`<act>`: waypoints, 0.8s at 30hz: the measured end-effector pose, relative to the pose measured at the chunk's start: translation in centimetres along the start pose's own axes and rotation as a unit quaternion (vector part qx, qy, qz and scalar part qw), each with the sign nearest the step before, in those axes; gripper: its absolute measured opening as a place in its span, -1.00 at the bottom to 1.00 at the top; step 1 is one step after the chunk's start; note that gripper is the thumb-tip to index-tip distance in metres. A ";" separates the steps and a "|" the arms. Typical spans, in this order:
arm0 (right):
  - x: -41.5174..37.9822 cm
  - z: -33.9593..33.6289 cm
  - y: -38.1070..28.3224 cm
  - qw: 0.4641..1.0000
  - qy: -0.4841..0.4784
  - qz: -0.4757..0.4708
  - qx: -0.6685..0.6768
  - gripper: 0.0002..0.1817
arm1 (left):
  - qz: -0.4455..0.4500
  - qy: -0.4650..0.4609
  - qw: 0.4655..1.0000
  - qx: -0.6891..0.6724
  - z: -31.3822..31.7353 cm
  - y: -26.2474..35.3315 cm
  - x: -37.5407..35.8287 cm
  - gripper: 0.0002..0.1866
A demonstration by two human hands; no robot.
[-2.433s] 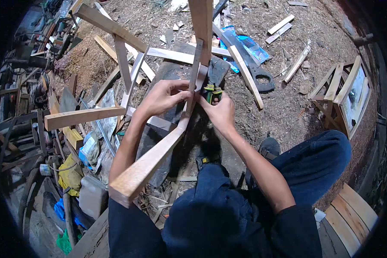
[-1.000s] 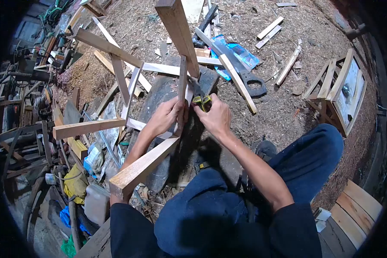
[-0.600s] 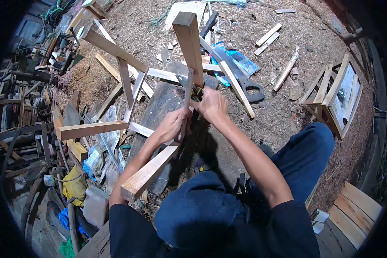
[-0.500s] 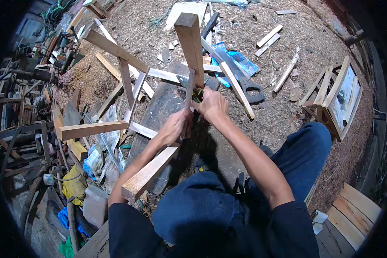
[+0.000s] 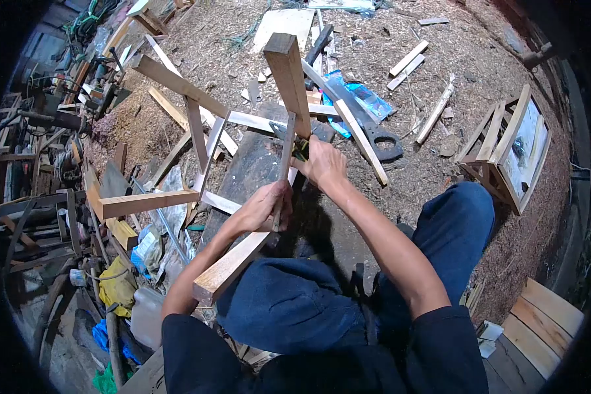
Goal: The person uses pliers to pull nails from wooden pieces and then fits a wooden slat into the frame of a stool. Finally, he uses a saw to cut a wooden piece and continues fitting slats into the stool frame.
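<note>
A wooden frame with several legs stands tilted over a dark worn board (image 5: 246, 164). One thick leg (image 5: 289, 79) points up at the centre, another (image 5: 233, 266) toward my lap. My left hand (image 5: 264, 207) is closed round the thin crossbar (image 5: 287, 148) between these two legs. My right hand (image 5: 325, 161) is closed on a tool with yellow and black handles (image 5: 301, 148), at the lower end of the upright leg; its metal jaws (image 5: 277, 129) show left of the crossbar. My fingers partly hide the tool.
A handsaw (image 5: 381, 141) and a long thin strip (image 5: 361, 141) lie right of the frame, by a blue plastic packet (image 5: 368, 98). A slatted wooden piece (image 5: 505, 141) stands at the right. Scrap wood and a yellow bag (image 5: 115, 285) are on the left.
The frame's near leg has shifted slightly right and up. My left hand has moved a little down the crossbar. My legs have shifted, the right knee moving left.
</note>
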State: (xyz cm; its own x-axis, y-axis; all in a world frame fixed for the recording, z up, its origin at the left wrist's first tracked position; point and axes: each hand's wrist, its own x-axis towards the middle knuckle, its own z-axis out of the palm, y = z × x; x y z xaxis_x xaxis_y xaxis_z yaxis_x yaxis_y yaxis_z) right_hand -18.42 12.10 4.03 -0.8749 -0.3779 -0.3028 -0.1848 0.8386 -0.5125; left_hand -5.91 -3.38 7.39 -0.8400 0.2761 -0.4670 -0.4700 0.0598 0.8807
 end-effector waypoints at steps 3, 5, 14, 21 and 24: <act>0.1 0.1 0.1 1.000 0.000 -0.006 0.004 -0.10 | -0.028 -0.029 0.999 -0.015 -0.3 1.2 -0.5 -0.38; 0.1 0.2 0.2 1.000 -0.001 -0.008 0.008 -0.09 | -0.031 -0.041 0.999 -0.015 -0.3 1.7 -0.9 -0.37; 0.0 0.0 0.3 0.999 0.002 -0.029 0.020 -0.06 | -0.059 -0.124 0.988 -0.068 -0.3 4.9 -3.1 -0.26; -0.5 -0.5 0.0 1.000 -0.005 -0.022 0.021 -0.05 | -0.081 -0.149 0.977 -0.132 -0.5 8.4 -5.1 -0.34; -0.6 -0.5 -0.1 1.000 0.000 -0.025 0.019 -0.06 | -0.063 -0.086 0.988 -0.111 0.5 11.3 -6.5 -0.24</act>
State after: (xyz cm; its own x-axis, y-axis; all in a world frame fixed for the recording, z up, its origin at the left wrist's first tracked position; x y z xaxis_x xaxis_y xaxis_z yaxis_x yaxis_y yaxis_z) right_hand -18.08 12.42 4.69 -0.8651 -0.4187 -0.2762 -0.2108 0.8031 -0.5572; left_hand -5.60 -3.99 20.39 -0.7212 0.4407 -0.5345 -0.6320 -0.1028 0.7681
